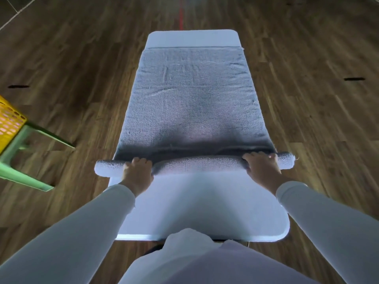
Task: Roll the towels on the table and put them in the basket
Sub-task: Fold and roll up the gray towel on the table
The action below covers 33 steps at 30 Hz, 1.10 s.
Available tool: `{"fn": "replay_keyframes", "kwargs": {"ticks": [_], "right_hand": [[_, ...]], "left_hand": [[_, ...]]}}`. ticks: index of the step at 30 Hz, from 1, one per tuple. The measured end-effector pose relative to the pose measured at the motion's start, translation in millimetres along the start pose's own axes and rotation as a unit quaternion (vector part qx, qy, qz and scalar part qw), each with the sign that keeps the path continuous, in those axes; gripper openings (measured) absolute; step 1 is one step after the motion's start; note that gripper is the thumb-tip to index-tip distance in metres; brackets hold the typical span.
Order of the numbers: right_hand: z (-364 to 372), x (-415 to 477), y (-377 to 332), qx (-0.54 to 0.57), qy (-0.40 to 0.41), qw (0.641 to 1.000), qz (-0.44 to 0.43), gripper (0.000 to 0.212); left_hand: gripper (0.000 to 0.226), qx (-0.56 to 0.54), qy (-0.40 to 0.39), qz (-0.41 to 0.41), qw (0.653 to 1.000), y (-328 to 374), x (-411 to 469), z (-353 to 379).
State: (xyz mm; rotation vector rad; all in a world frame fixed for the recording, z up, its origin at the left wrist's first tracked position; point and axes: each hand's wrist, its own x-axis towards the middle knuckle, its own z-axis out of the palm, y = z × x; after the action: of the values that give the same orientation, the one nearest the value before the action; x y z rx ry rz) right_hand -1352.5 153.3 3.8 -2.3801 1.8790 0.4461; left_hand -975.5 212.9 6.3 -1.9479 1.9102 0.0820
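Plainly, one grey towel [192,103] lay on one white table [205,212], with two hands on it, and one yellow basket [10,124] sat off to the left on one green stool [24,156]. The near end of the towel was wound into a tight tube whose long axis ran left to right across the table, and both tube ends stuck out past the table's side edges. The unrolled part stretched flat, pointing straight away from the person, and covered nearly the full width of the top. It stopped short of the far edge, so a narrow strip of bare table showed beyond it. A wider bare stretch lay between the tube and the near edge, close to the person's body.

The left hand [137,175] sat on the tube near its left end, fingers curled over the top and gripping it. The right hand [261,167] did the same near the right end – fingers wrapped over the cloth. Both wore long white sleeves [86,222].

Wooden floor [307,119] lay open on both sides of the table and beyond it, and the basket stood well apart from the table's left edge
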Motion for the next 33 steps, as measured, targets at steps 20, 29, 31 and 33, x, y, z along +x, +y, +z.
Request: {"fn": "replay_keyframes", "kwargs": {"ticks": [20,29,31,33], "right_hand": [[6.9,0.1,0.8,0.108,-0.021,0.993,-0.048,0.004],[0.5,0.9,8.4,0.152,0.037,0.987,0.036,0.042],[2.7,-1.1,-1.0,0.163,0.028,0.986,0.013,0.047],[9.3,-2.3,-6.1,0.099,-0.019,0.995,-0.026,0.047]], "left_hand": [[0.044,0.046,-0.007,0.030,0.998,-6.8,12.1,-10.5],[0.031,-0.205,0.095,-0.008,0.974,-12.6,10.3,-5.8],[0.035,-0.268,0.070,0.020,0.961,-8.6,4.4,0.7],[0.045,-0.243,0.049,0.071,0.966,-5.3,1.5,14.6]]}}
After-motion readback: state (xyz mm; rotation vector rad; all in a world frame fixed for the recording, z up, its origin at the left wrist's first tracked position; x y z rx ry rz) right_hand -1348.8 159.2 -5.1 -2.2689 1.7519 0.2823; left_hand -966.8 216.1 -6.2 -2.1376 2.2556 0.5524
